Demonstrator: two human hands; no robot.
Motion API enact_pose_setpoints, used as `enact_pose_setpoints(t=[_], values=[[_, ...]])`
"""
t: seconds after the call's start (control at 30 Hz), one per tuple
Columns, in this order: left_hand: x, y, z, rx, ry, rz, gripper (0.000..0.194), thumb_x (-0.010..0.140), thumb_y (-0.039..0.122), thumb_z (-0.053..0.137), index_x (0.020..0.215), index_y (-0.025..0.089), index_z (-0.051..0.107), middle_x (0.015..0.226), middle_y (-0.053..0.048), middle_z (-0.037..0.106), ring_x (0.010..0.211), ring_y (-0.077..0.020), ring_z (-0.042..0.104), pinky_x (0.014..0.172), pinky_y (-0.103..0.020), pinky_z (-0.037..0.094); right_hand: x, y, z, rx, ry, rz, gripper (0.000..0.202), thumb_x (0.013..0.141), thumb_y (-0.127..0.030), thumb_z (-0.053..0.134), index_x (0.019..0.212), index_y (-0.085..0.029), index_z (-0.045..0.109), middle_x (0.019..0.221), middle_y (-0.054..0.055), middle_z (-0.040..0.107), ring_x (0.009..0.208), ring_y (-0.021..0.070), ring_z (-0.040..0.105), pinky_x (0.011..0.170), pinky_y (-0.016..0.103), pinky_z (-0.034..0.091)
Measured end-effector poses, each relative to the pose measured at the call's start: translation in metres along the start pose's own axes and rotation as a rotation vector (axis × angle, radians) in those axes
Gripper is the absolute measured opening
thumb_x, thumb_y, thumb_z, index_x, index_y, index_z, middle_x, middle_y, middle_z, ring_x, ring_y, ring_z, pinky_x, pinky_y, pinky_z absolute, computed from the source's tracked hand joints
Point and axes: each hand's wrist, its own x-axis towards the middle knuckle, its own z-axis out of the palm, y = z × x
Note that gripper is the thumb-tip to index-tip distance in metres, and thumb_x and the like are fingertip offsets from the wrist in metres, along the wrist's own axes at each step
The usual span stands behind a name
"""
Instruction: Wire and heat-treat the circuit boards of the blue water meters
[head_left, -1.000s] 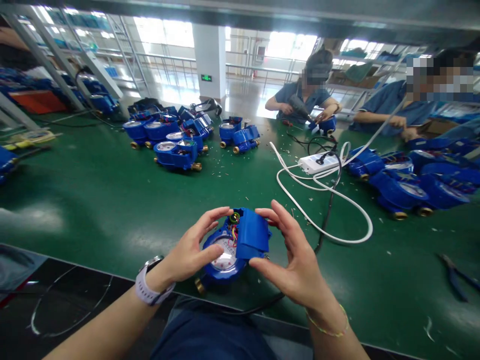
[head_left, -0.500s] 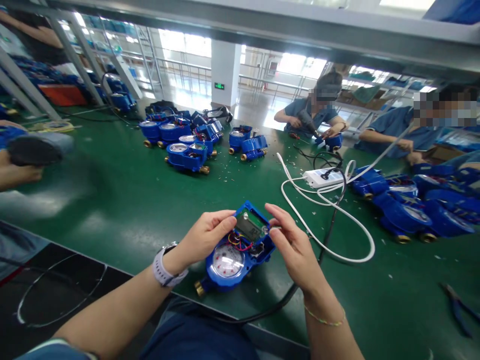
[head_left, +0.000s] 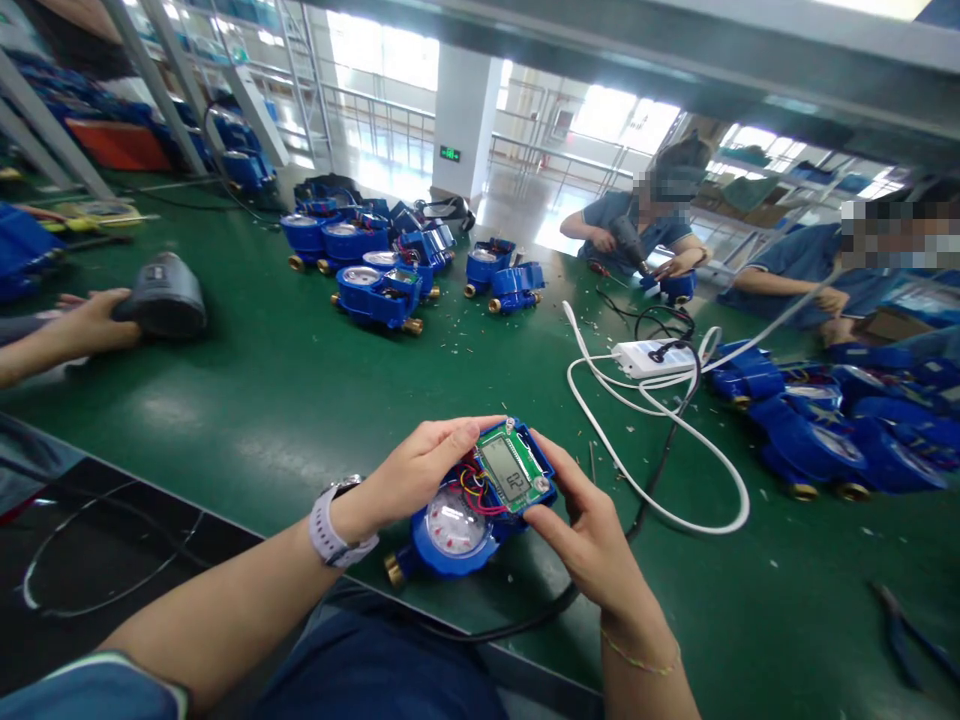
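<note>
A blue water meter [head_left: 450,548] with a round clear dial and a brass end lies on the green table in front of me. A green circuit board [head_left: 537,462] with a lit display reading about 0.2 sits at its far side housing, and coloured wires [head_left: 471,482] run beside it. My left hand [head_left: 427,465] holds the housing's left side, thumb at the board's edge and fingers partly hidden. Around the right side curls my right hand [head_left: 589,525], its thumb at the near corner and its fingers along the blue wall.
Several more meters [head_left: 379,297] stand at the back, others [head_left: 825,430] at the right. A white power strip [head_left: 652,358] with looped cables lies right of centre, pliers [head_left: 900,630] near right. At left a co-worker's hand [head_left: 112,318] grips a heat gun [head_left: 166,297]. Two people work opposite.
The board has turned towards me, and its display digits are now readable. My right hand has closed in on the housing. The co-worker's heat gun at left has moved right.
</note>
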Motion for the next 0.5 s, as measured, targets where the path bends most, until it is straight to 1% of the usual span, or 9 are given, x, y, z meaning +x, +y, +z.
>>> enact_pose_setpoints(t=[0.13,0.27,0.37,0.5], values=[[-0.003,-0.001,-0.002,-0.005,-0.039,0.0,0.047,0.095,0.041,0.051,0.132,0.014,0.06,0.127,-0.01,0.068,0.118,-0.027,0.063,0.103,-0.039,0.049,-0.003,0.005,0.002,0.031,0.028,0.03,0.058,0.092,-0.047,0.065,0.143,-0.027,0.048,0.144,0.008,0.049,0.134,0.0281,0.044,0.115,0.048,0.033],[-0.005,-0.003,-0.003,0.018,-0.069,0.002,0.047,0.094,0.036,0.051,0.135,0.016,0.057,0.132,-0.008,0.065,0.122,-0.0268,0.06,0.106,-0.037,0.046,-0.006,0.009,0.003,0.076,0.054,0.046,0.057,0.091,-0.05,0.065,0.141,-0.027,0.051,0.143,0.009,0.05,0.132,0.0298,0.045,0.116,0.051,0.031],[-0.007,-0.007,-0.004,0.052,-0.084,0.008,0.047,0.094,0.035,0.05,0.138,0.017,0.055,0.137,-0.007,0.061,0.126,-0.0266,0.057,0.109,-0.037,0.043,-0.008,0.01,0.004,0.104,0.071,0.048,0.053,0.091,-0.049,0.065,0.14,-0.03,0.053,0.141,0.007,0.052,0.131,0.029,0.047,0.115,0.05,0.033],[-0.008,-0.011,-0.005,0.094,-0.09,0.004,0.049,0.095,0.036,0.048,0.141,0.018,0.052,0.141,-0.007,0.057,0.128,-0.0274,0.055,0.111,-0.041,0.041,-0.009,0.011,0.005,0.07,0.088,0.044,0.053,0.091,-0.053,0.064,0.138,-0.029,0.055,0.139,0.008,0.054,0.129,0.0291,0.049,0.113,0.049,0.036]])
